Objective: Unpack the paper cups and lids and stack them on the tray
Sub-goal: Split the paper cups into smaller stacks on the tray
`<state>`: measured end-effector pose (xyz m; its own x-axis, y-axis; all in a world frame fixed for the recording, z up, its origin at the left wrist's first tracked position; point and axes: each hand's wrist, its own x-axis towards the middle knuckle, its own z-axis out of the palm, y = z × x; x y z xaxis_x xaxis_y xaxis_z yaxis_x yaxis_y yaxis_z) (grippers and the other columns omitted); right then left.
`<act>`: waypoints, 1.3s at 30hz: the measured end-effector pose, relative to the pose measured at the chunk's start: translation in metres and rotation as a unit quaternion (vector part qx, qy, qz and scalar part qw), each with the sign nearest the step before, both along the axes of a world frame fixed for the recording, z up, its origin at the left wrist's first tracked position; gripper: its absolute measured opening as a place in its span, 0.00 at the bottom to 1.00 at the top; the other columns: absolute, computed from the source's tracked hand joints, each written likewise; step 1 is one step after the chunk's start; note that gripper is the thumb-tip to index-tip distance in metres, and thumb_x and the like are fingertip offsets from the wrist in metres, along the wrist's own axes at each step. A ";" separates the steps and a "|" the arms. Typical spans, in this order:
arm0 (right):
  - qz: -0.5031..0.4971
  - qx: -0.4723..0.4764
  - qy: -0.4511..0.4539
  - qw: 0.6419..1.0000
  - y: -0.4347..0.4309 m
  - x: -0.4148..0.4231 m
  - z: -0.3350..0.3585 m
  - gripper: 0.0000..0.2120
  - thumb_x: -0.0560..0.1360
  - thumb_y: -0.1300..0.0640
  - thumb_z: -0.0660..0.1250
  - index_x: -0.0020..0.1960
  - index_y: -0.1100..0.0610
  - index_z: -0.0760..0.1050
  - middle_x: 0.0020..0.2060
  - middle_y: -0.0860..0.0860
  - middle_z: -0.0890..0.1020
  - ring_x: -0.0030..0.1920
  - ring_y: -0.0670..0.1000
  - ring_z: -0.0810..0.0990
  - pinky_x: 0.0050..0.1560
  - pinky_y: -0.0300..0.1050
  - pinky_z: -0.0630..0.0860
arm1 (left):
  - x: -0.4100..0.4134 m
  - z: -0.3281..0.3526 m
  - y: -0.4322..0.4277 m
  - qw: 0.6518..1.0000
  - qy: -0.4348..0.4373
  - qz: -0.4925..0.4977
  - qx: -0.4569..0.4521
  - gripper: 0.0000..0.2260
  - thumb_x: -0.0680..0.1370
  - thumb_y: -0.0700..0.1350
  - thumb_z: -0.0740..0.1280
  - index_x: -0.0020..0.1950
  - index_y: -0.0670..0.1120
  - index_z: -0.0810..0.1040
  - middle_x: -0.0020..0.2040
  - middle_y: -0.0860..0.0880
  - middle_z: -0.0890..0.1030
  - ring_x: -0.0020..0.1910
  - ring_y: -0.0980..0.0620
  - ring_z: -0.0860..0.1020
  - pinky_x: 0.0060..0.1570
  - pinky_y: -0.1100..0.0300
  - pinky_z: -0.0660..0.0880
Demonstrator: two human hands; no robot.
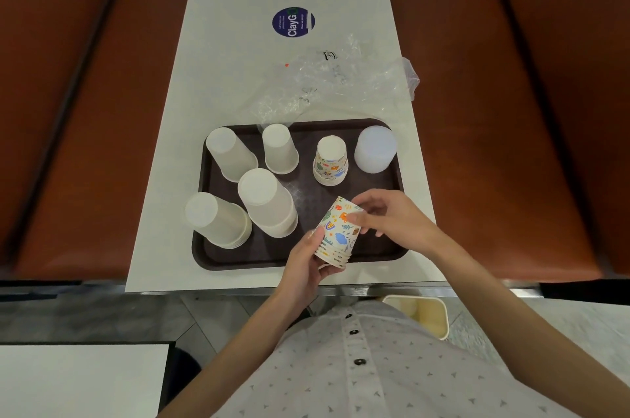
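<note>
The left hand (308, 255) grips the rim end of a printed stack (337, 235), and the right hand (381, 213) pinches its top cup near the base. The stack is tilted above the near edge of the tray (375, 248). A second printed stack (330, 161) stands upside down near the lids (375, 149). It seems best to hold the lower cups firm and twist the top one gently, so the paper is not crushed.

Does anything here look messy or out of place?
Mostly tidy. The empty clear plastic wrapping lies crumpled on the table behind the tray, one corner hanging off the table's right edge. The cup stacks on the tray stand upside down, unspilled.
</note>
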<state>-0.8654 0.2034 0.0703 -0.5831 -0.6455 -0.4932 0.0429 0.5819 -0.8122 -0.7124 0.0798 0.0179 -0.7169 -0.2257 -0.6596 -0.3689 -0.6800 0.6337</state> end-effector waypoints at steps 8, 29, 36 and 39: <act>-0.061 -0.037 0.027 0.997 -0.006 -0.021 0.012 0.15 0.75 0.53 0.72 0.60 0.55 0.77 0.50 0.51 0.85 0.39 0.47 0.83 0.30 0.33 0.73 | -0.002 0.005 -0.002 0.999 0.030 0.004 0.013 0.36 0.65 0.58 0.74 0.68 0.41 0.72 0.63 0.37 0.79 0.60 0.39 0.78 0.49 0.52 0.80; 0.026 -0.073 0.381 0.921 -0.053 -0.059 -0.004 0.23 0.76 0.56 0.71 0.70 0.52 0.73 0.60 0.53 0.73 0.57 0.44 0.71 0.55 0.33 0.73 | 0.010 -0.003 0.001 1.000 0.006 -0.013 -0.021 0.31 0.68 0.56 0.72 0.66 0.42 0.74 0.60 0.39 0.81 0.54 0.45 0.81 0.49 0.53 0.80; 0.102 0.015 0.392 0.914 -0.059 -0.056 -0.026 0.25 0.75 0.56 0.72 0.71 0.51 0.72 0.61 0.53 0.73 0.61 0.51 0.72 0.60 0.44 0.74 | 0.013 -0.004 0.004 1.000 -0.012 -0.007 -0.016 0.28 0.71 0.52 0.69 0.67 0.39 0.73 0.59 0.38 0.81 0.52 0.46 0.82 0.45 0.56 0.80; 0.098 0.022 0.389 0.916 -0.059 -0.055 -0.027 0.25 0.76 0.56 0.72 0.71 0.51 0.72 0.62 0.53 0.73 0.62 0.52 0.72 0.60 0.48 0.76 | 0.015 -0.005 0.005 1.000 -0.016 0.003 -0.011 0.28 0.70 0.51 0.69 0.67 0.38 0.72 0.58 0.38 0.81 0.50 0.47 0.82 0.43 0.56 0.80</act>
